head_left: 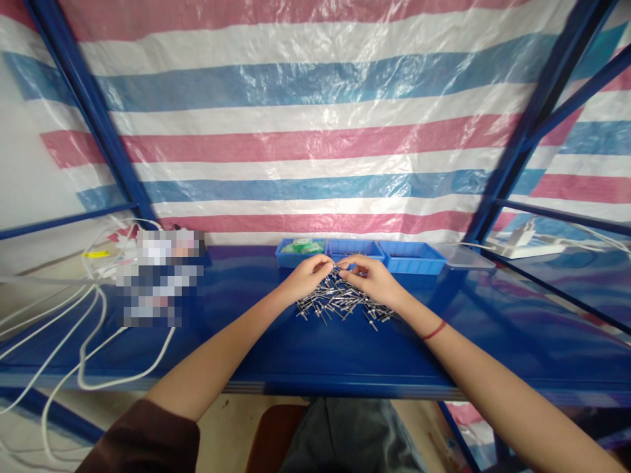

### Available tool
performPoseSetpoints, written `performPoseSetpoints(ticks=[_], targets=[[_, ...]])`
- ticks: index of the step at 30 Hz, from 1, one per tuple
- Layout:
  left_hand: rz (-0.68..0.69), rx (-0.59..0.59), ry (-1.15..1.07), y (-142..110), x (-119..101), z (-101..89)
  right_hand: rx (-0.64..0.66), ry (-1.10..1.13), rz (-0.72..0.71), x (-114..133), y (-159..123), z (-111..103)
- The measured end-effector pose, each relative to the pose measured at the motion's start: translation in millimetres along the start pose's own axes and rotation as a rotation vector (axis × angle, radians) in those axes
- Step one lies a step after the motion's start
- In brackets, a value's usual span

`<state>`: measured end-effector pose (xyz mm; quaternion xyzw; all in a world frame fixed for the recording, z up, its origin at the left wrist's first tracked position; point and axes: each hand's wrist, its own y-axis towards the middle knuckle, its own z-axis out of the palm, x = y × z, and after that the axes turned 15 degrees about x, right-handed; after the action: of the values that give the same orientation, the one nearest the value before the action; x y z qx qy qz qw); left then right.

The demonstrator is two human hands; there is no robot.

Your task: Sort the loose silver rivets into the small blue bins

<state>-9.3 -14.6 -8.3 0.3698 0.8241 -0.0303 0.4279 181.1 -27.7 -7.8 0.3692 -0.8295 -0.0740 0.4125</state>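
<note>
A loose pile of silver blind rivets [345,301] lies on the blue shelf table, below and between my hands. My left hand [310,274] is closed in a pinch above the pile's left part. My right hand [369,276] is closed too, thumb and fingertips together over the right part. A thin rivet shows between the two sets of fingertips, which almost meet; its details are too small to make out. Just behind my hands stands the middle blue bin [379,248], with a few thin metal pieces inside, partly hidden by my right hand.
The left blue bin [280,257] holds green plastic packets [303,246]; a right blue bin [413,264] adjoins the middle one. Beside it lies a clear plastic lid [468,257]. White cables [81,368] loop at left. A power strip [525,246] sits at right.
</note>
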Motion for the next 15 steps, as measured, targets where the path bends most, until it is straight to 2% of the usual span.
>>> performPoseSetpoints(ticks=[3, 7, 15], targets=[[-0.029, -0.014, -0.16, 1.5, -6.2, 9.5, -0.049, 0.136, 0.037, 7.1, 0.3, 0.5], [-0.051, 0.011, -0.235, -1.1, -8.6, 11.7, -0.096, 0.19, 0.107, 10.8, -0.4, -1.4], [-0.022, 0.08, -0.297, -1.4, -6.1, 15.5, -0.122, 0.208, 0.048, 9.0, 0.9, 0.3]])
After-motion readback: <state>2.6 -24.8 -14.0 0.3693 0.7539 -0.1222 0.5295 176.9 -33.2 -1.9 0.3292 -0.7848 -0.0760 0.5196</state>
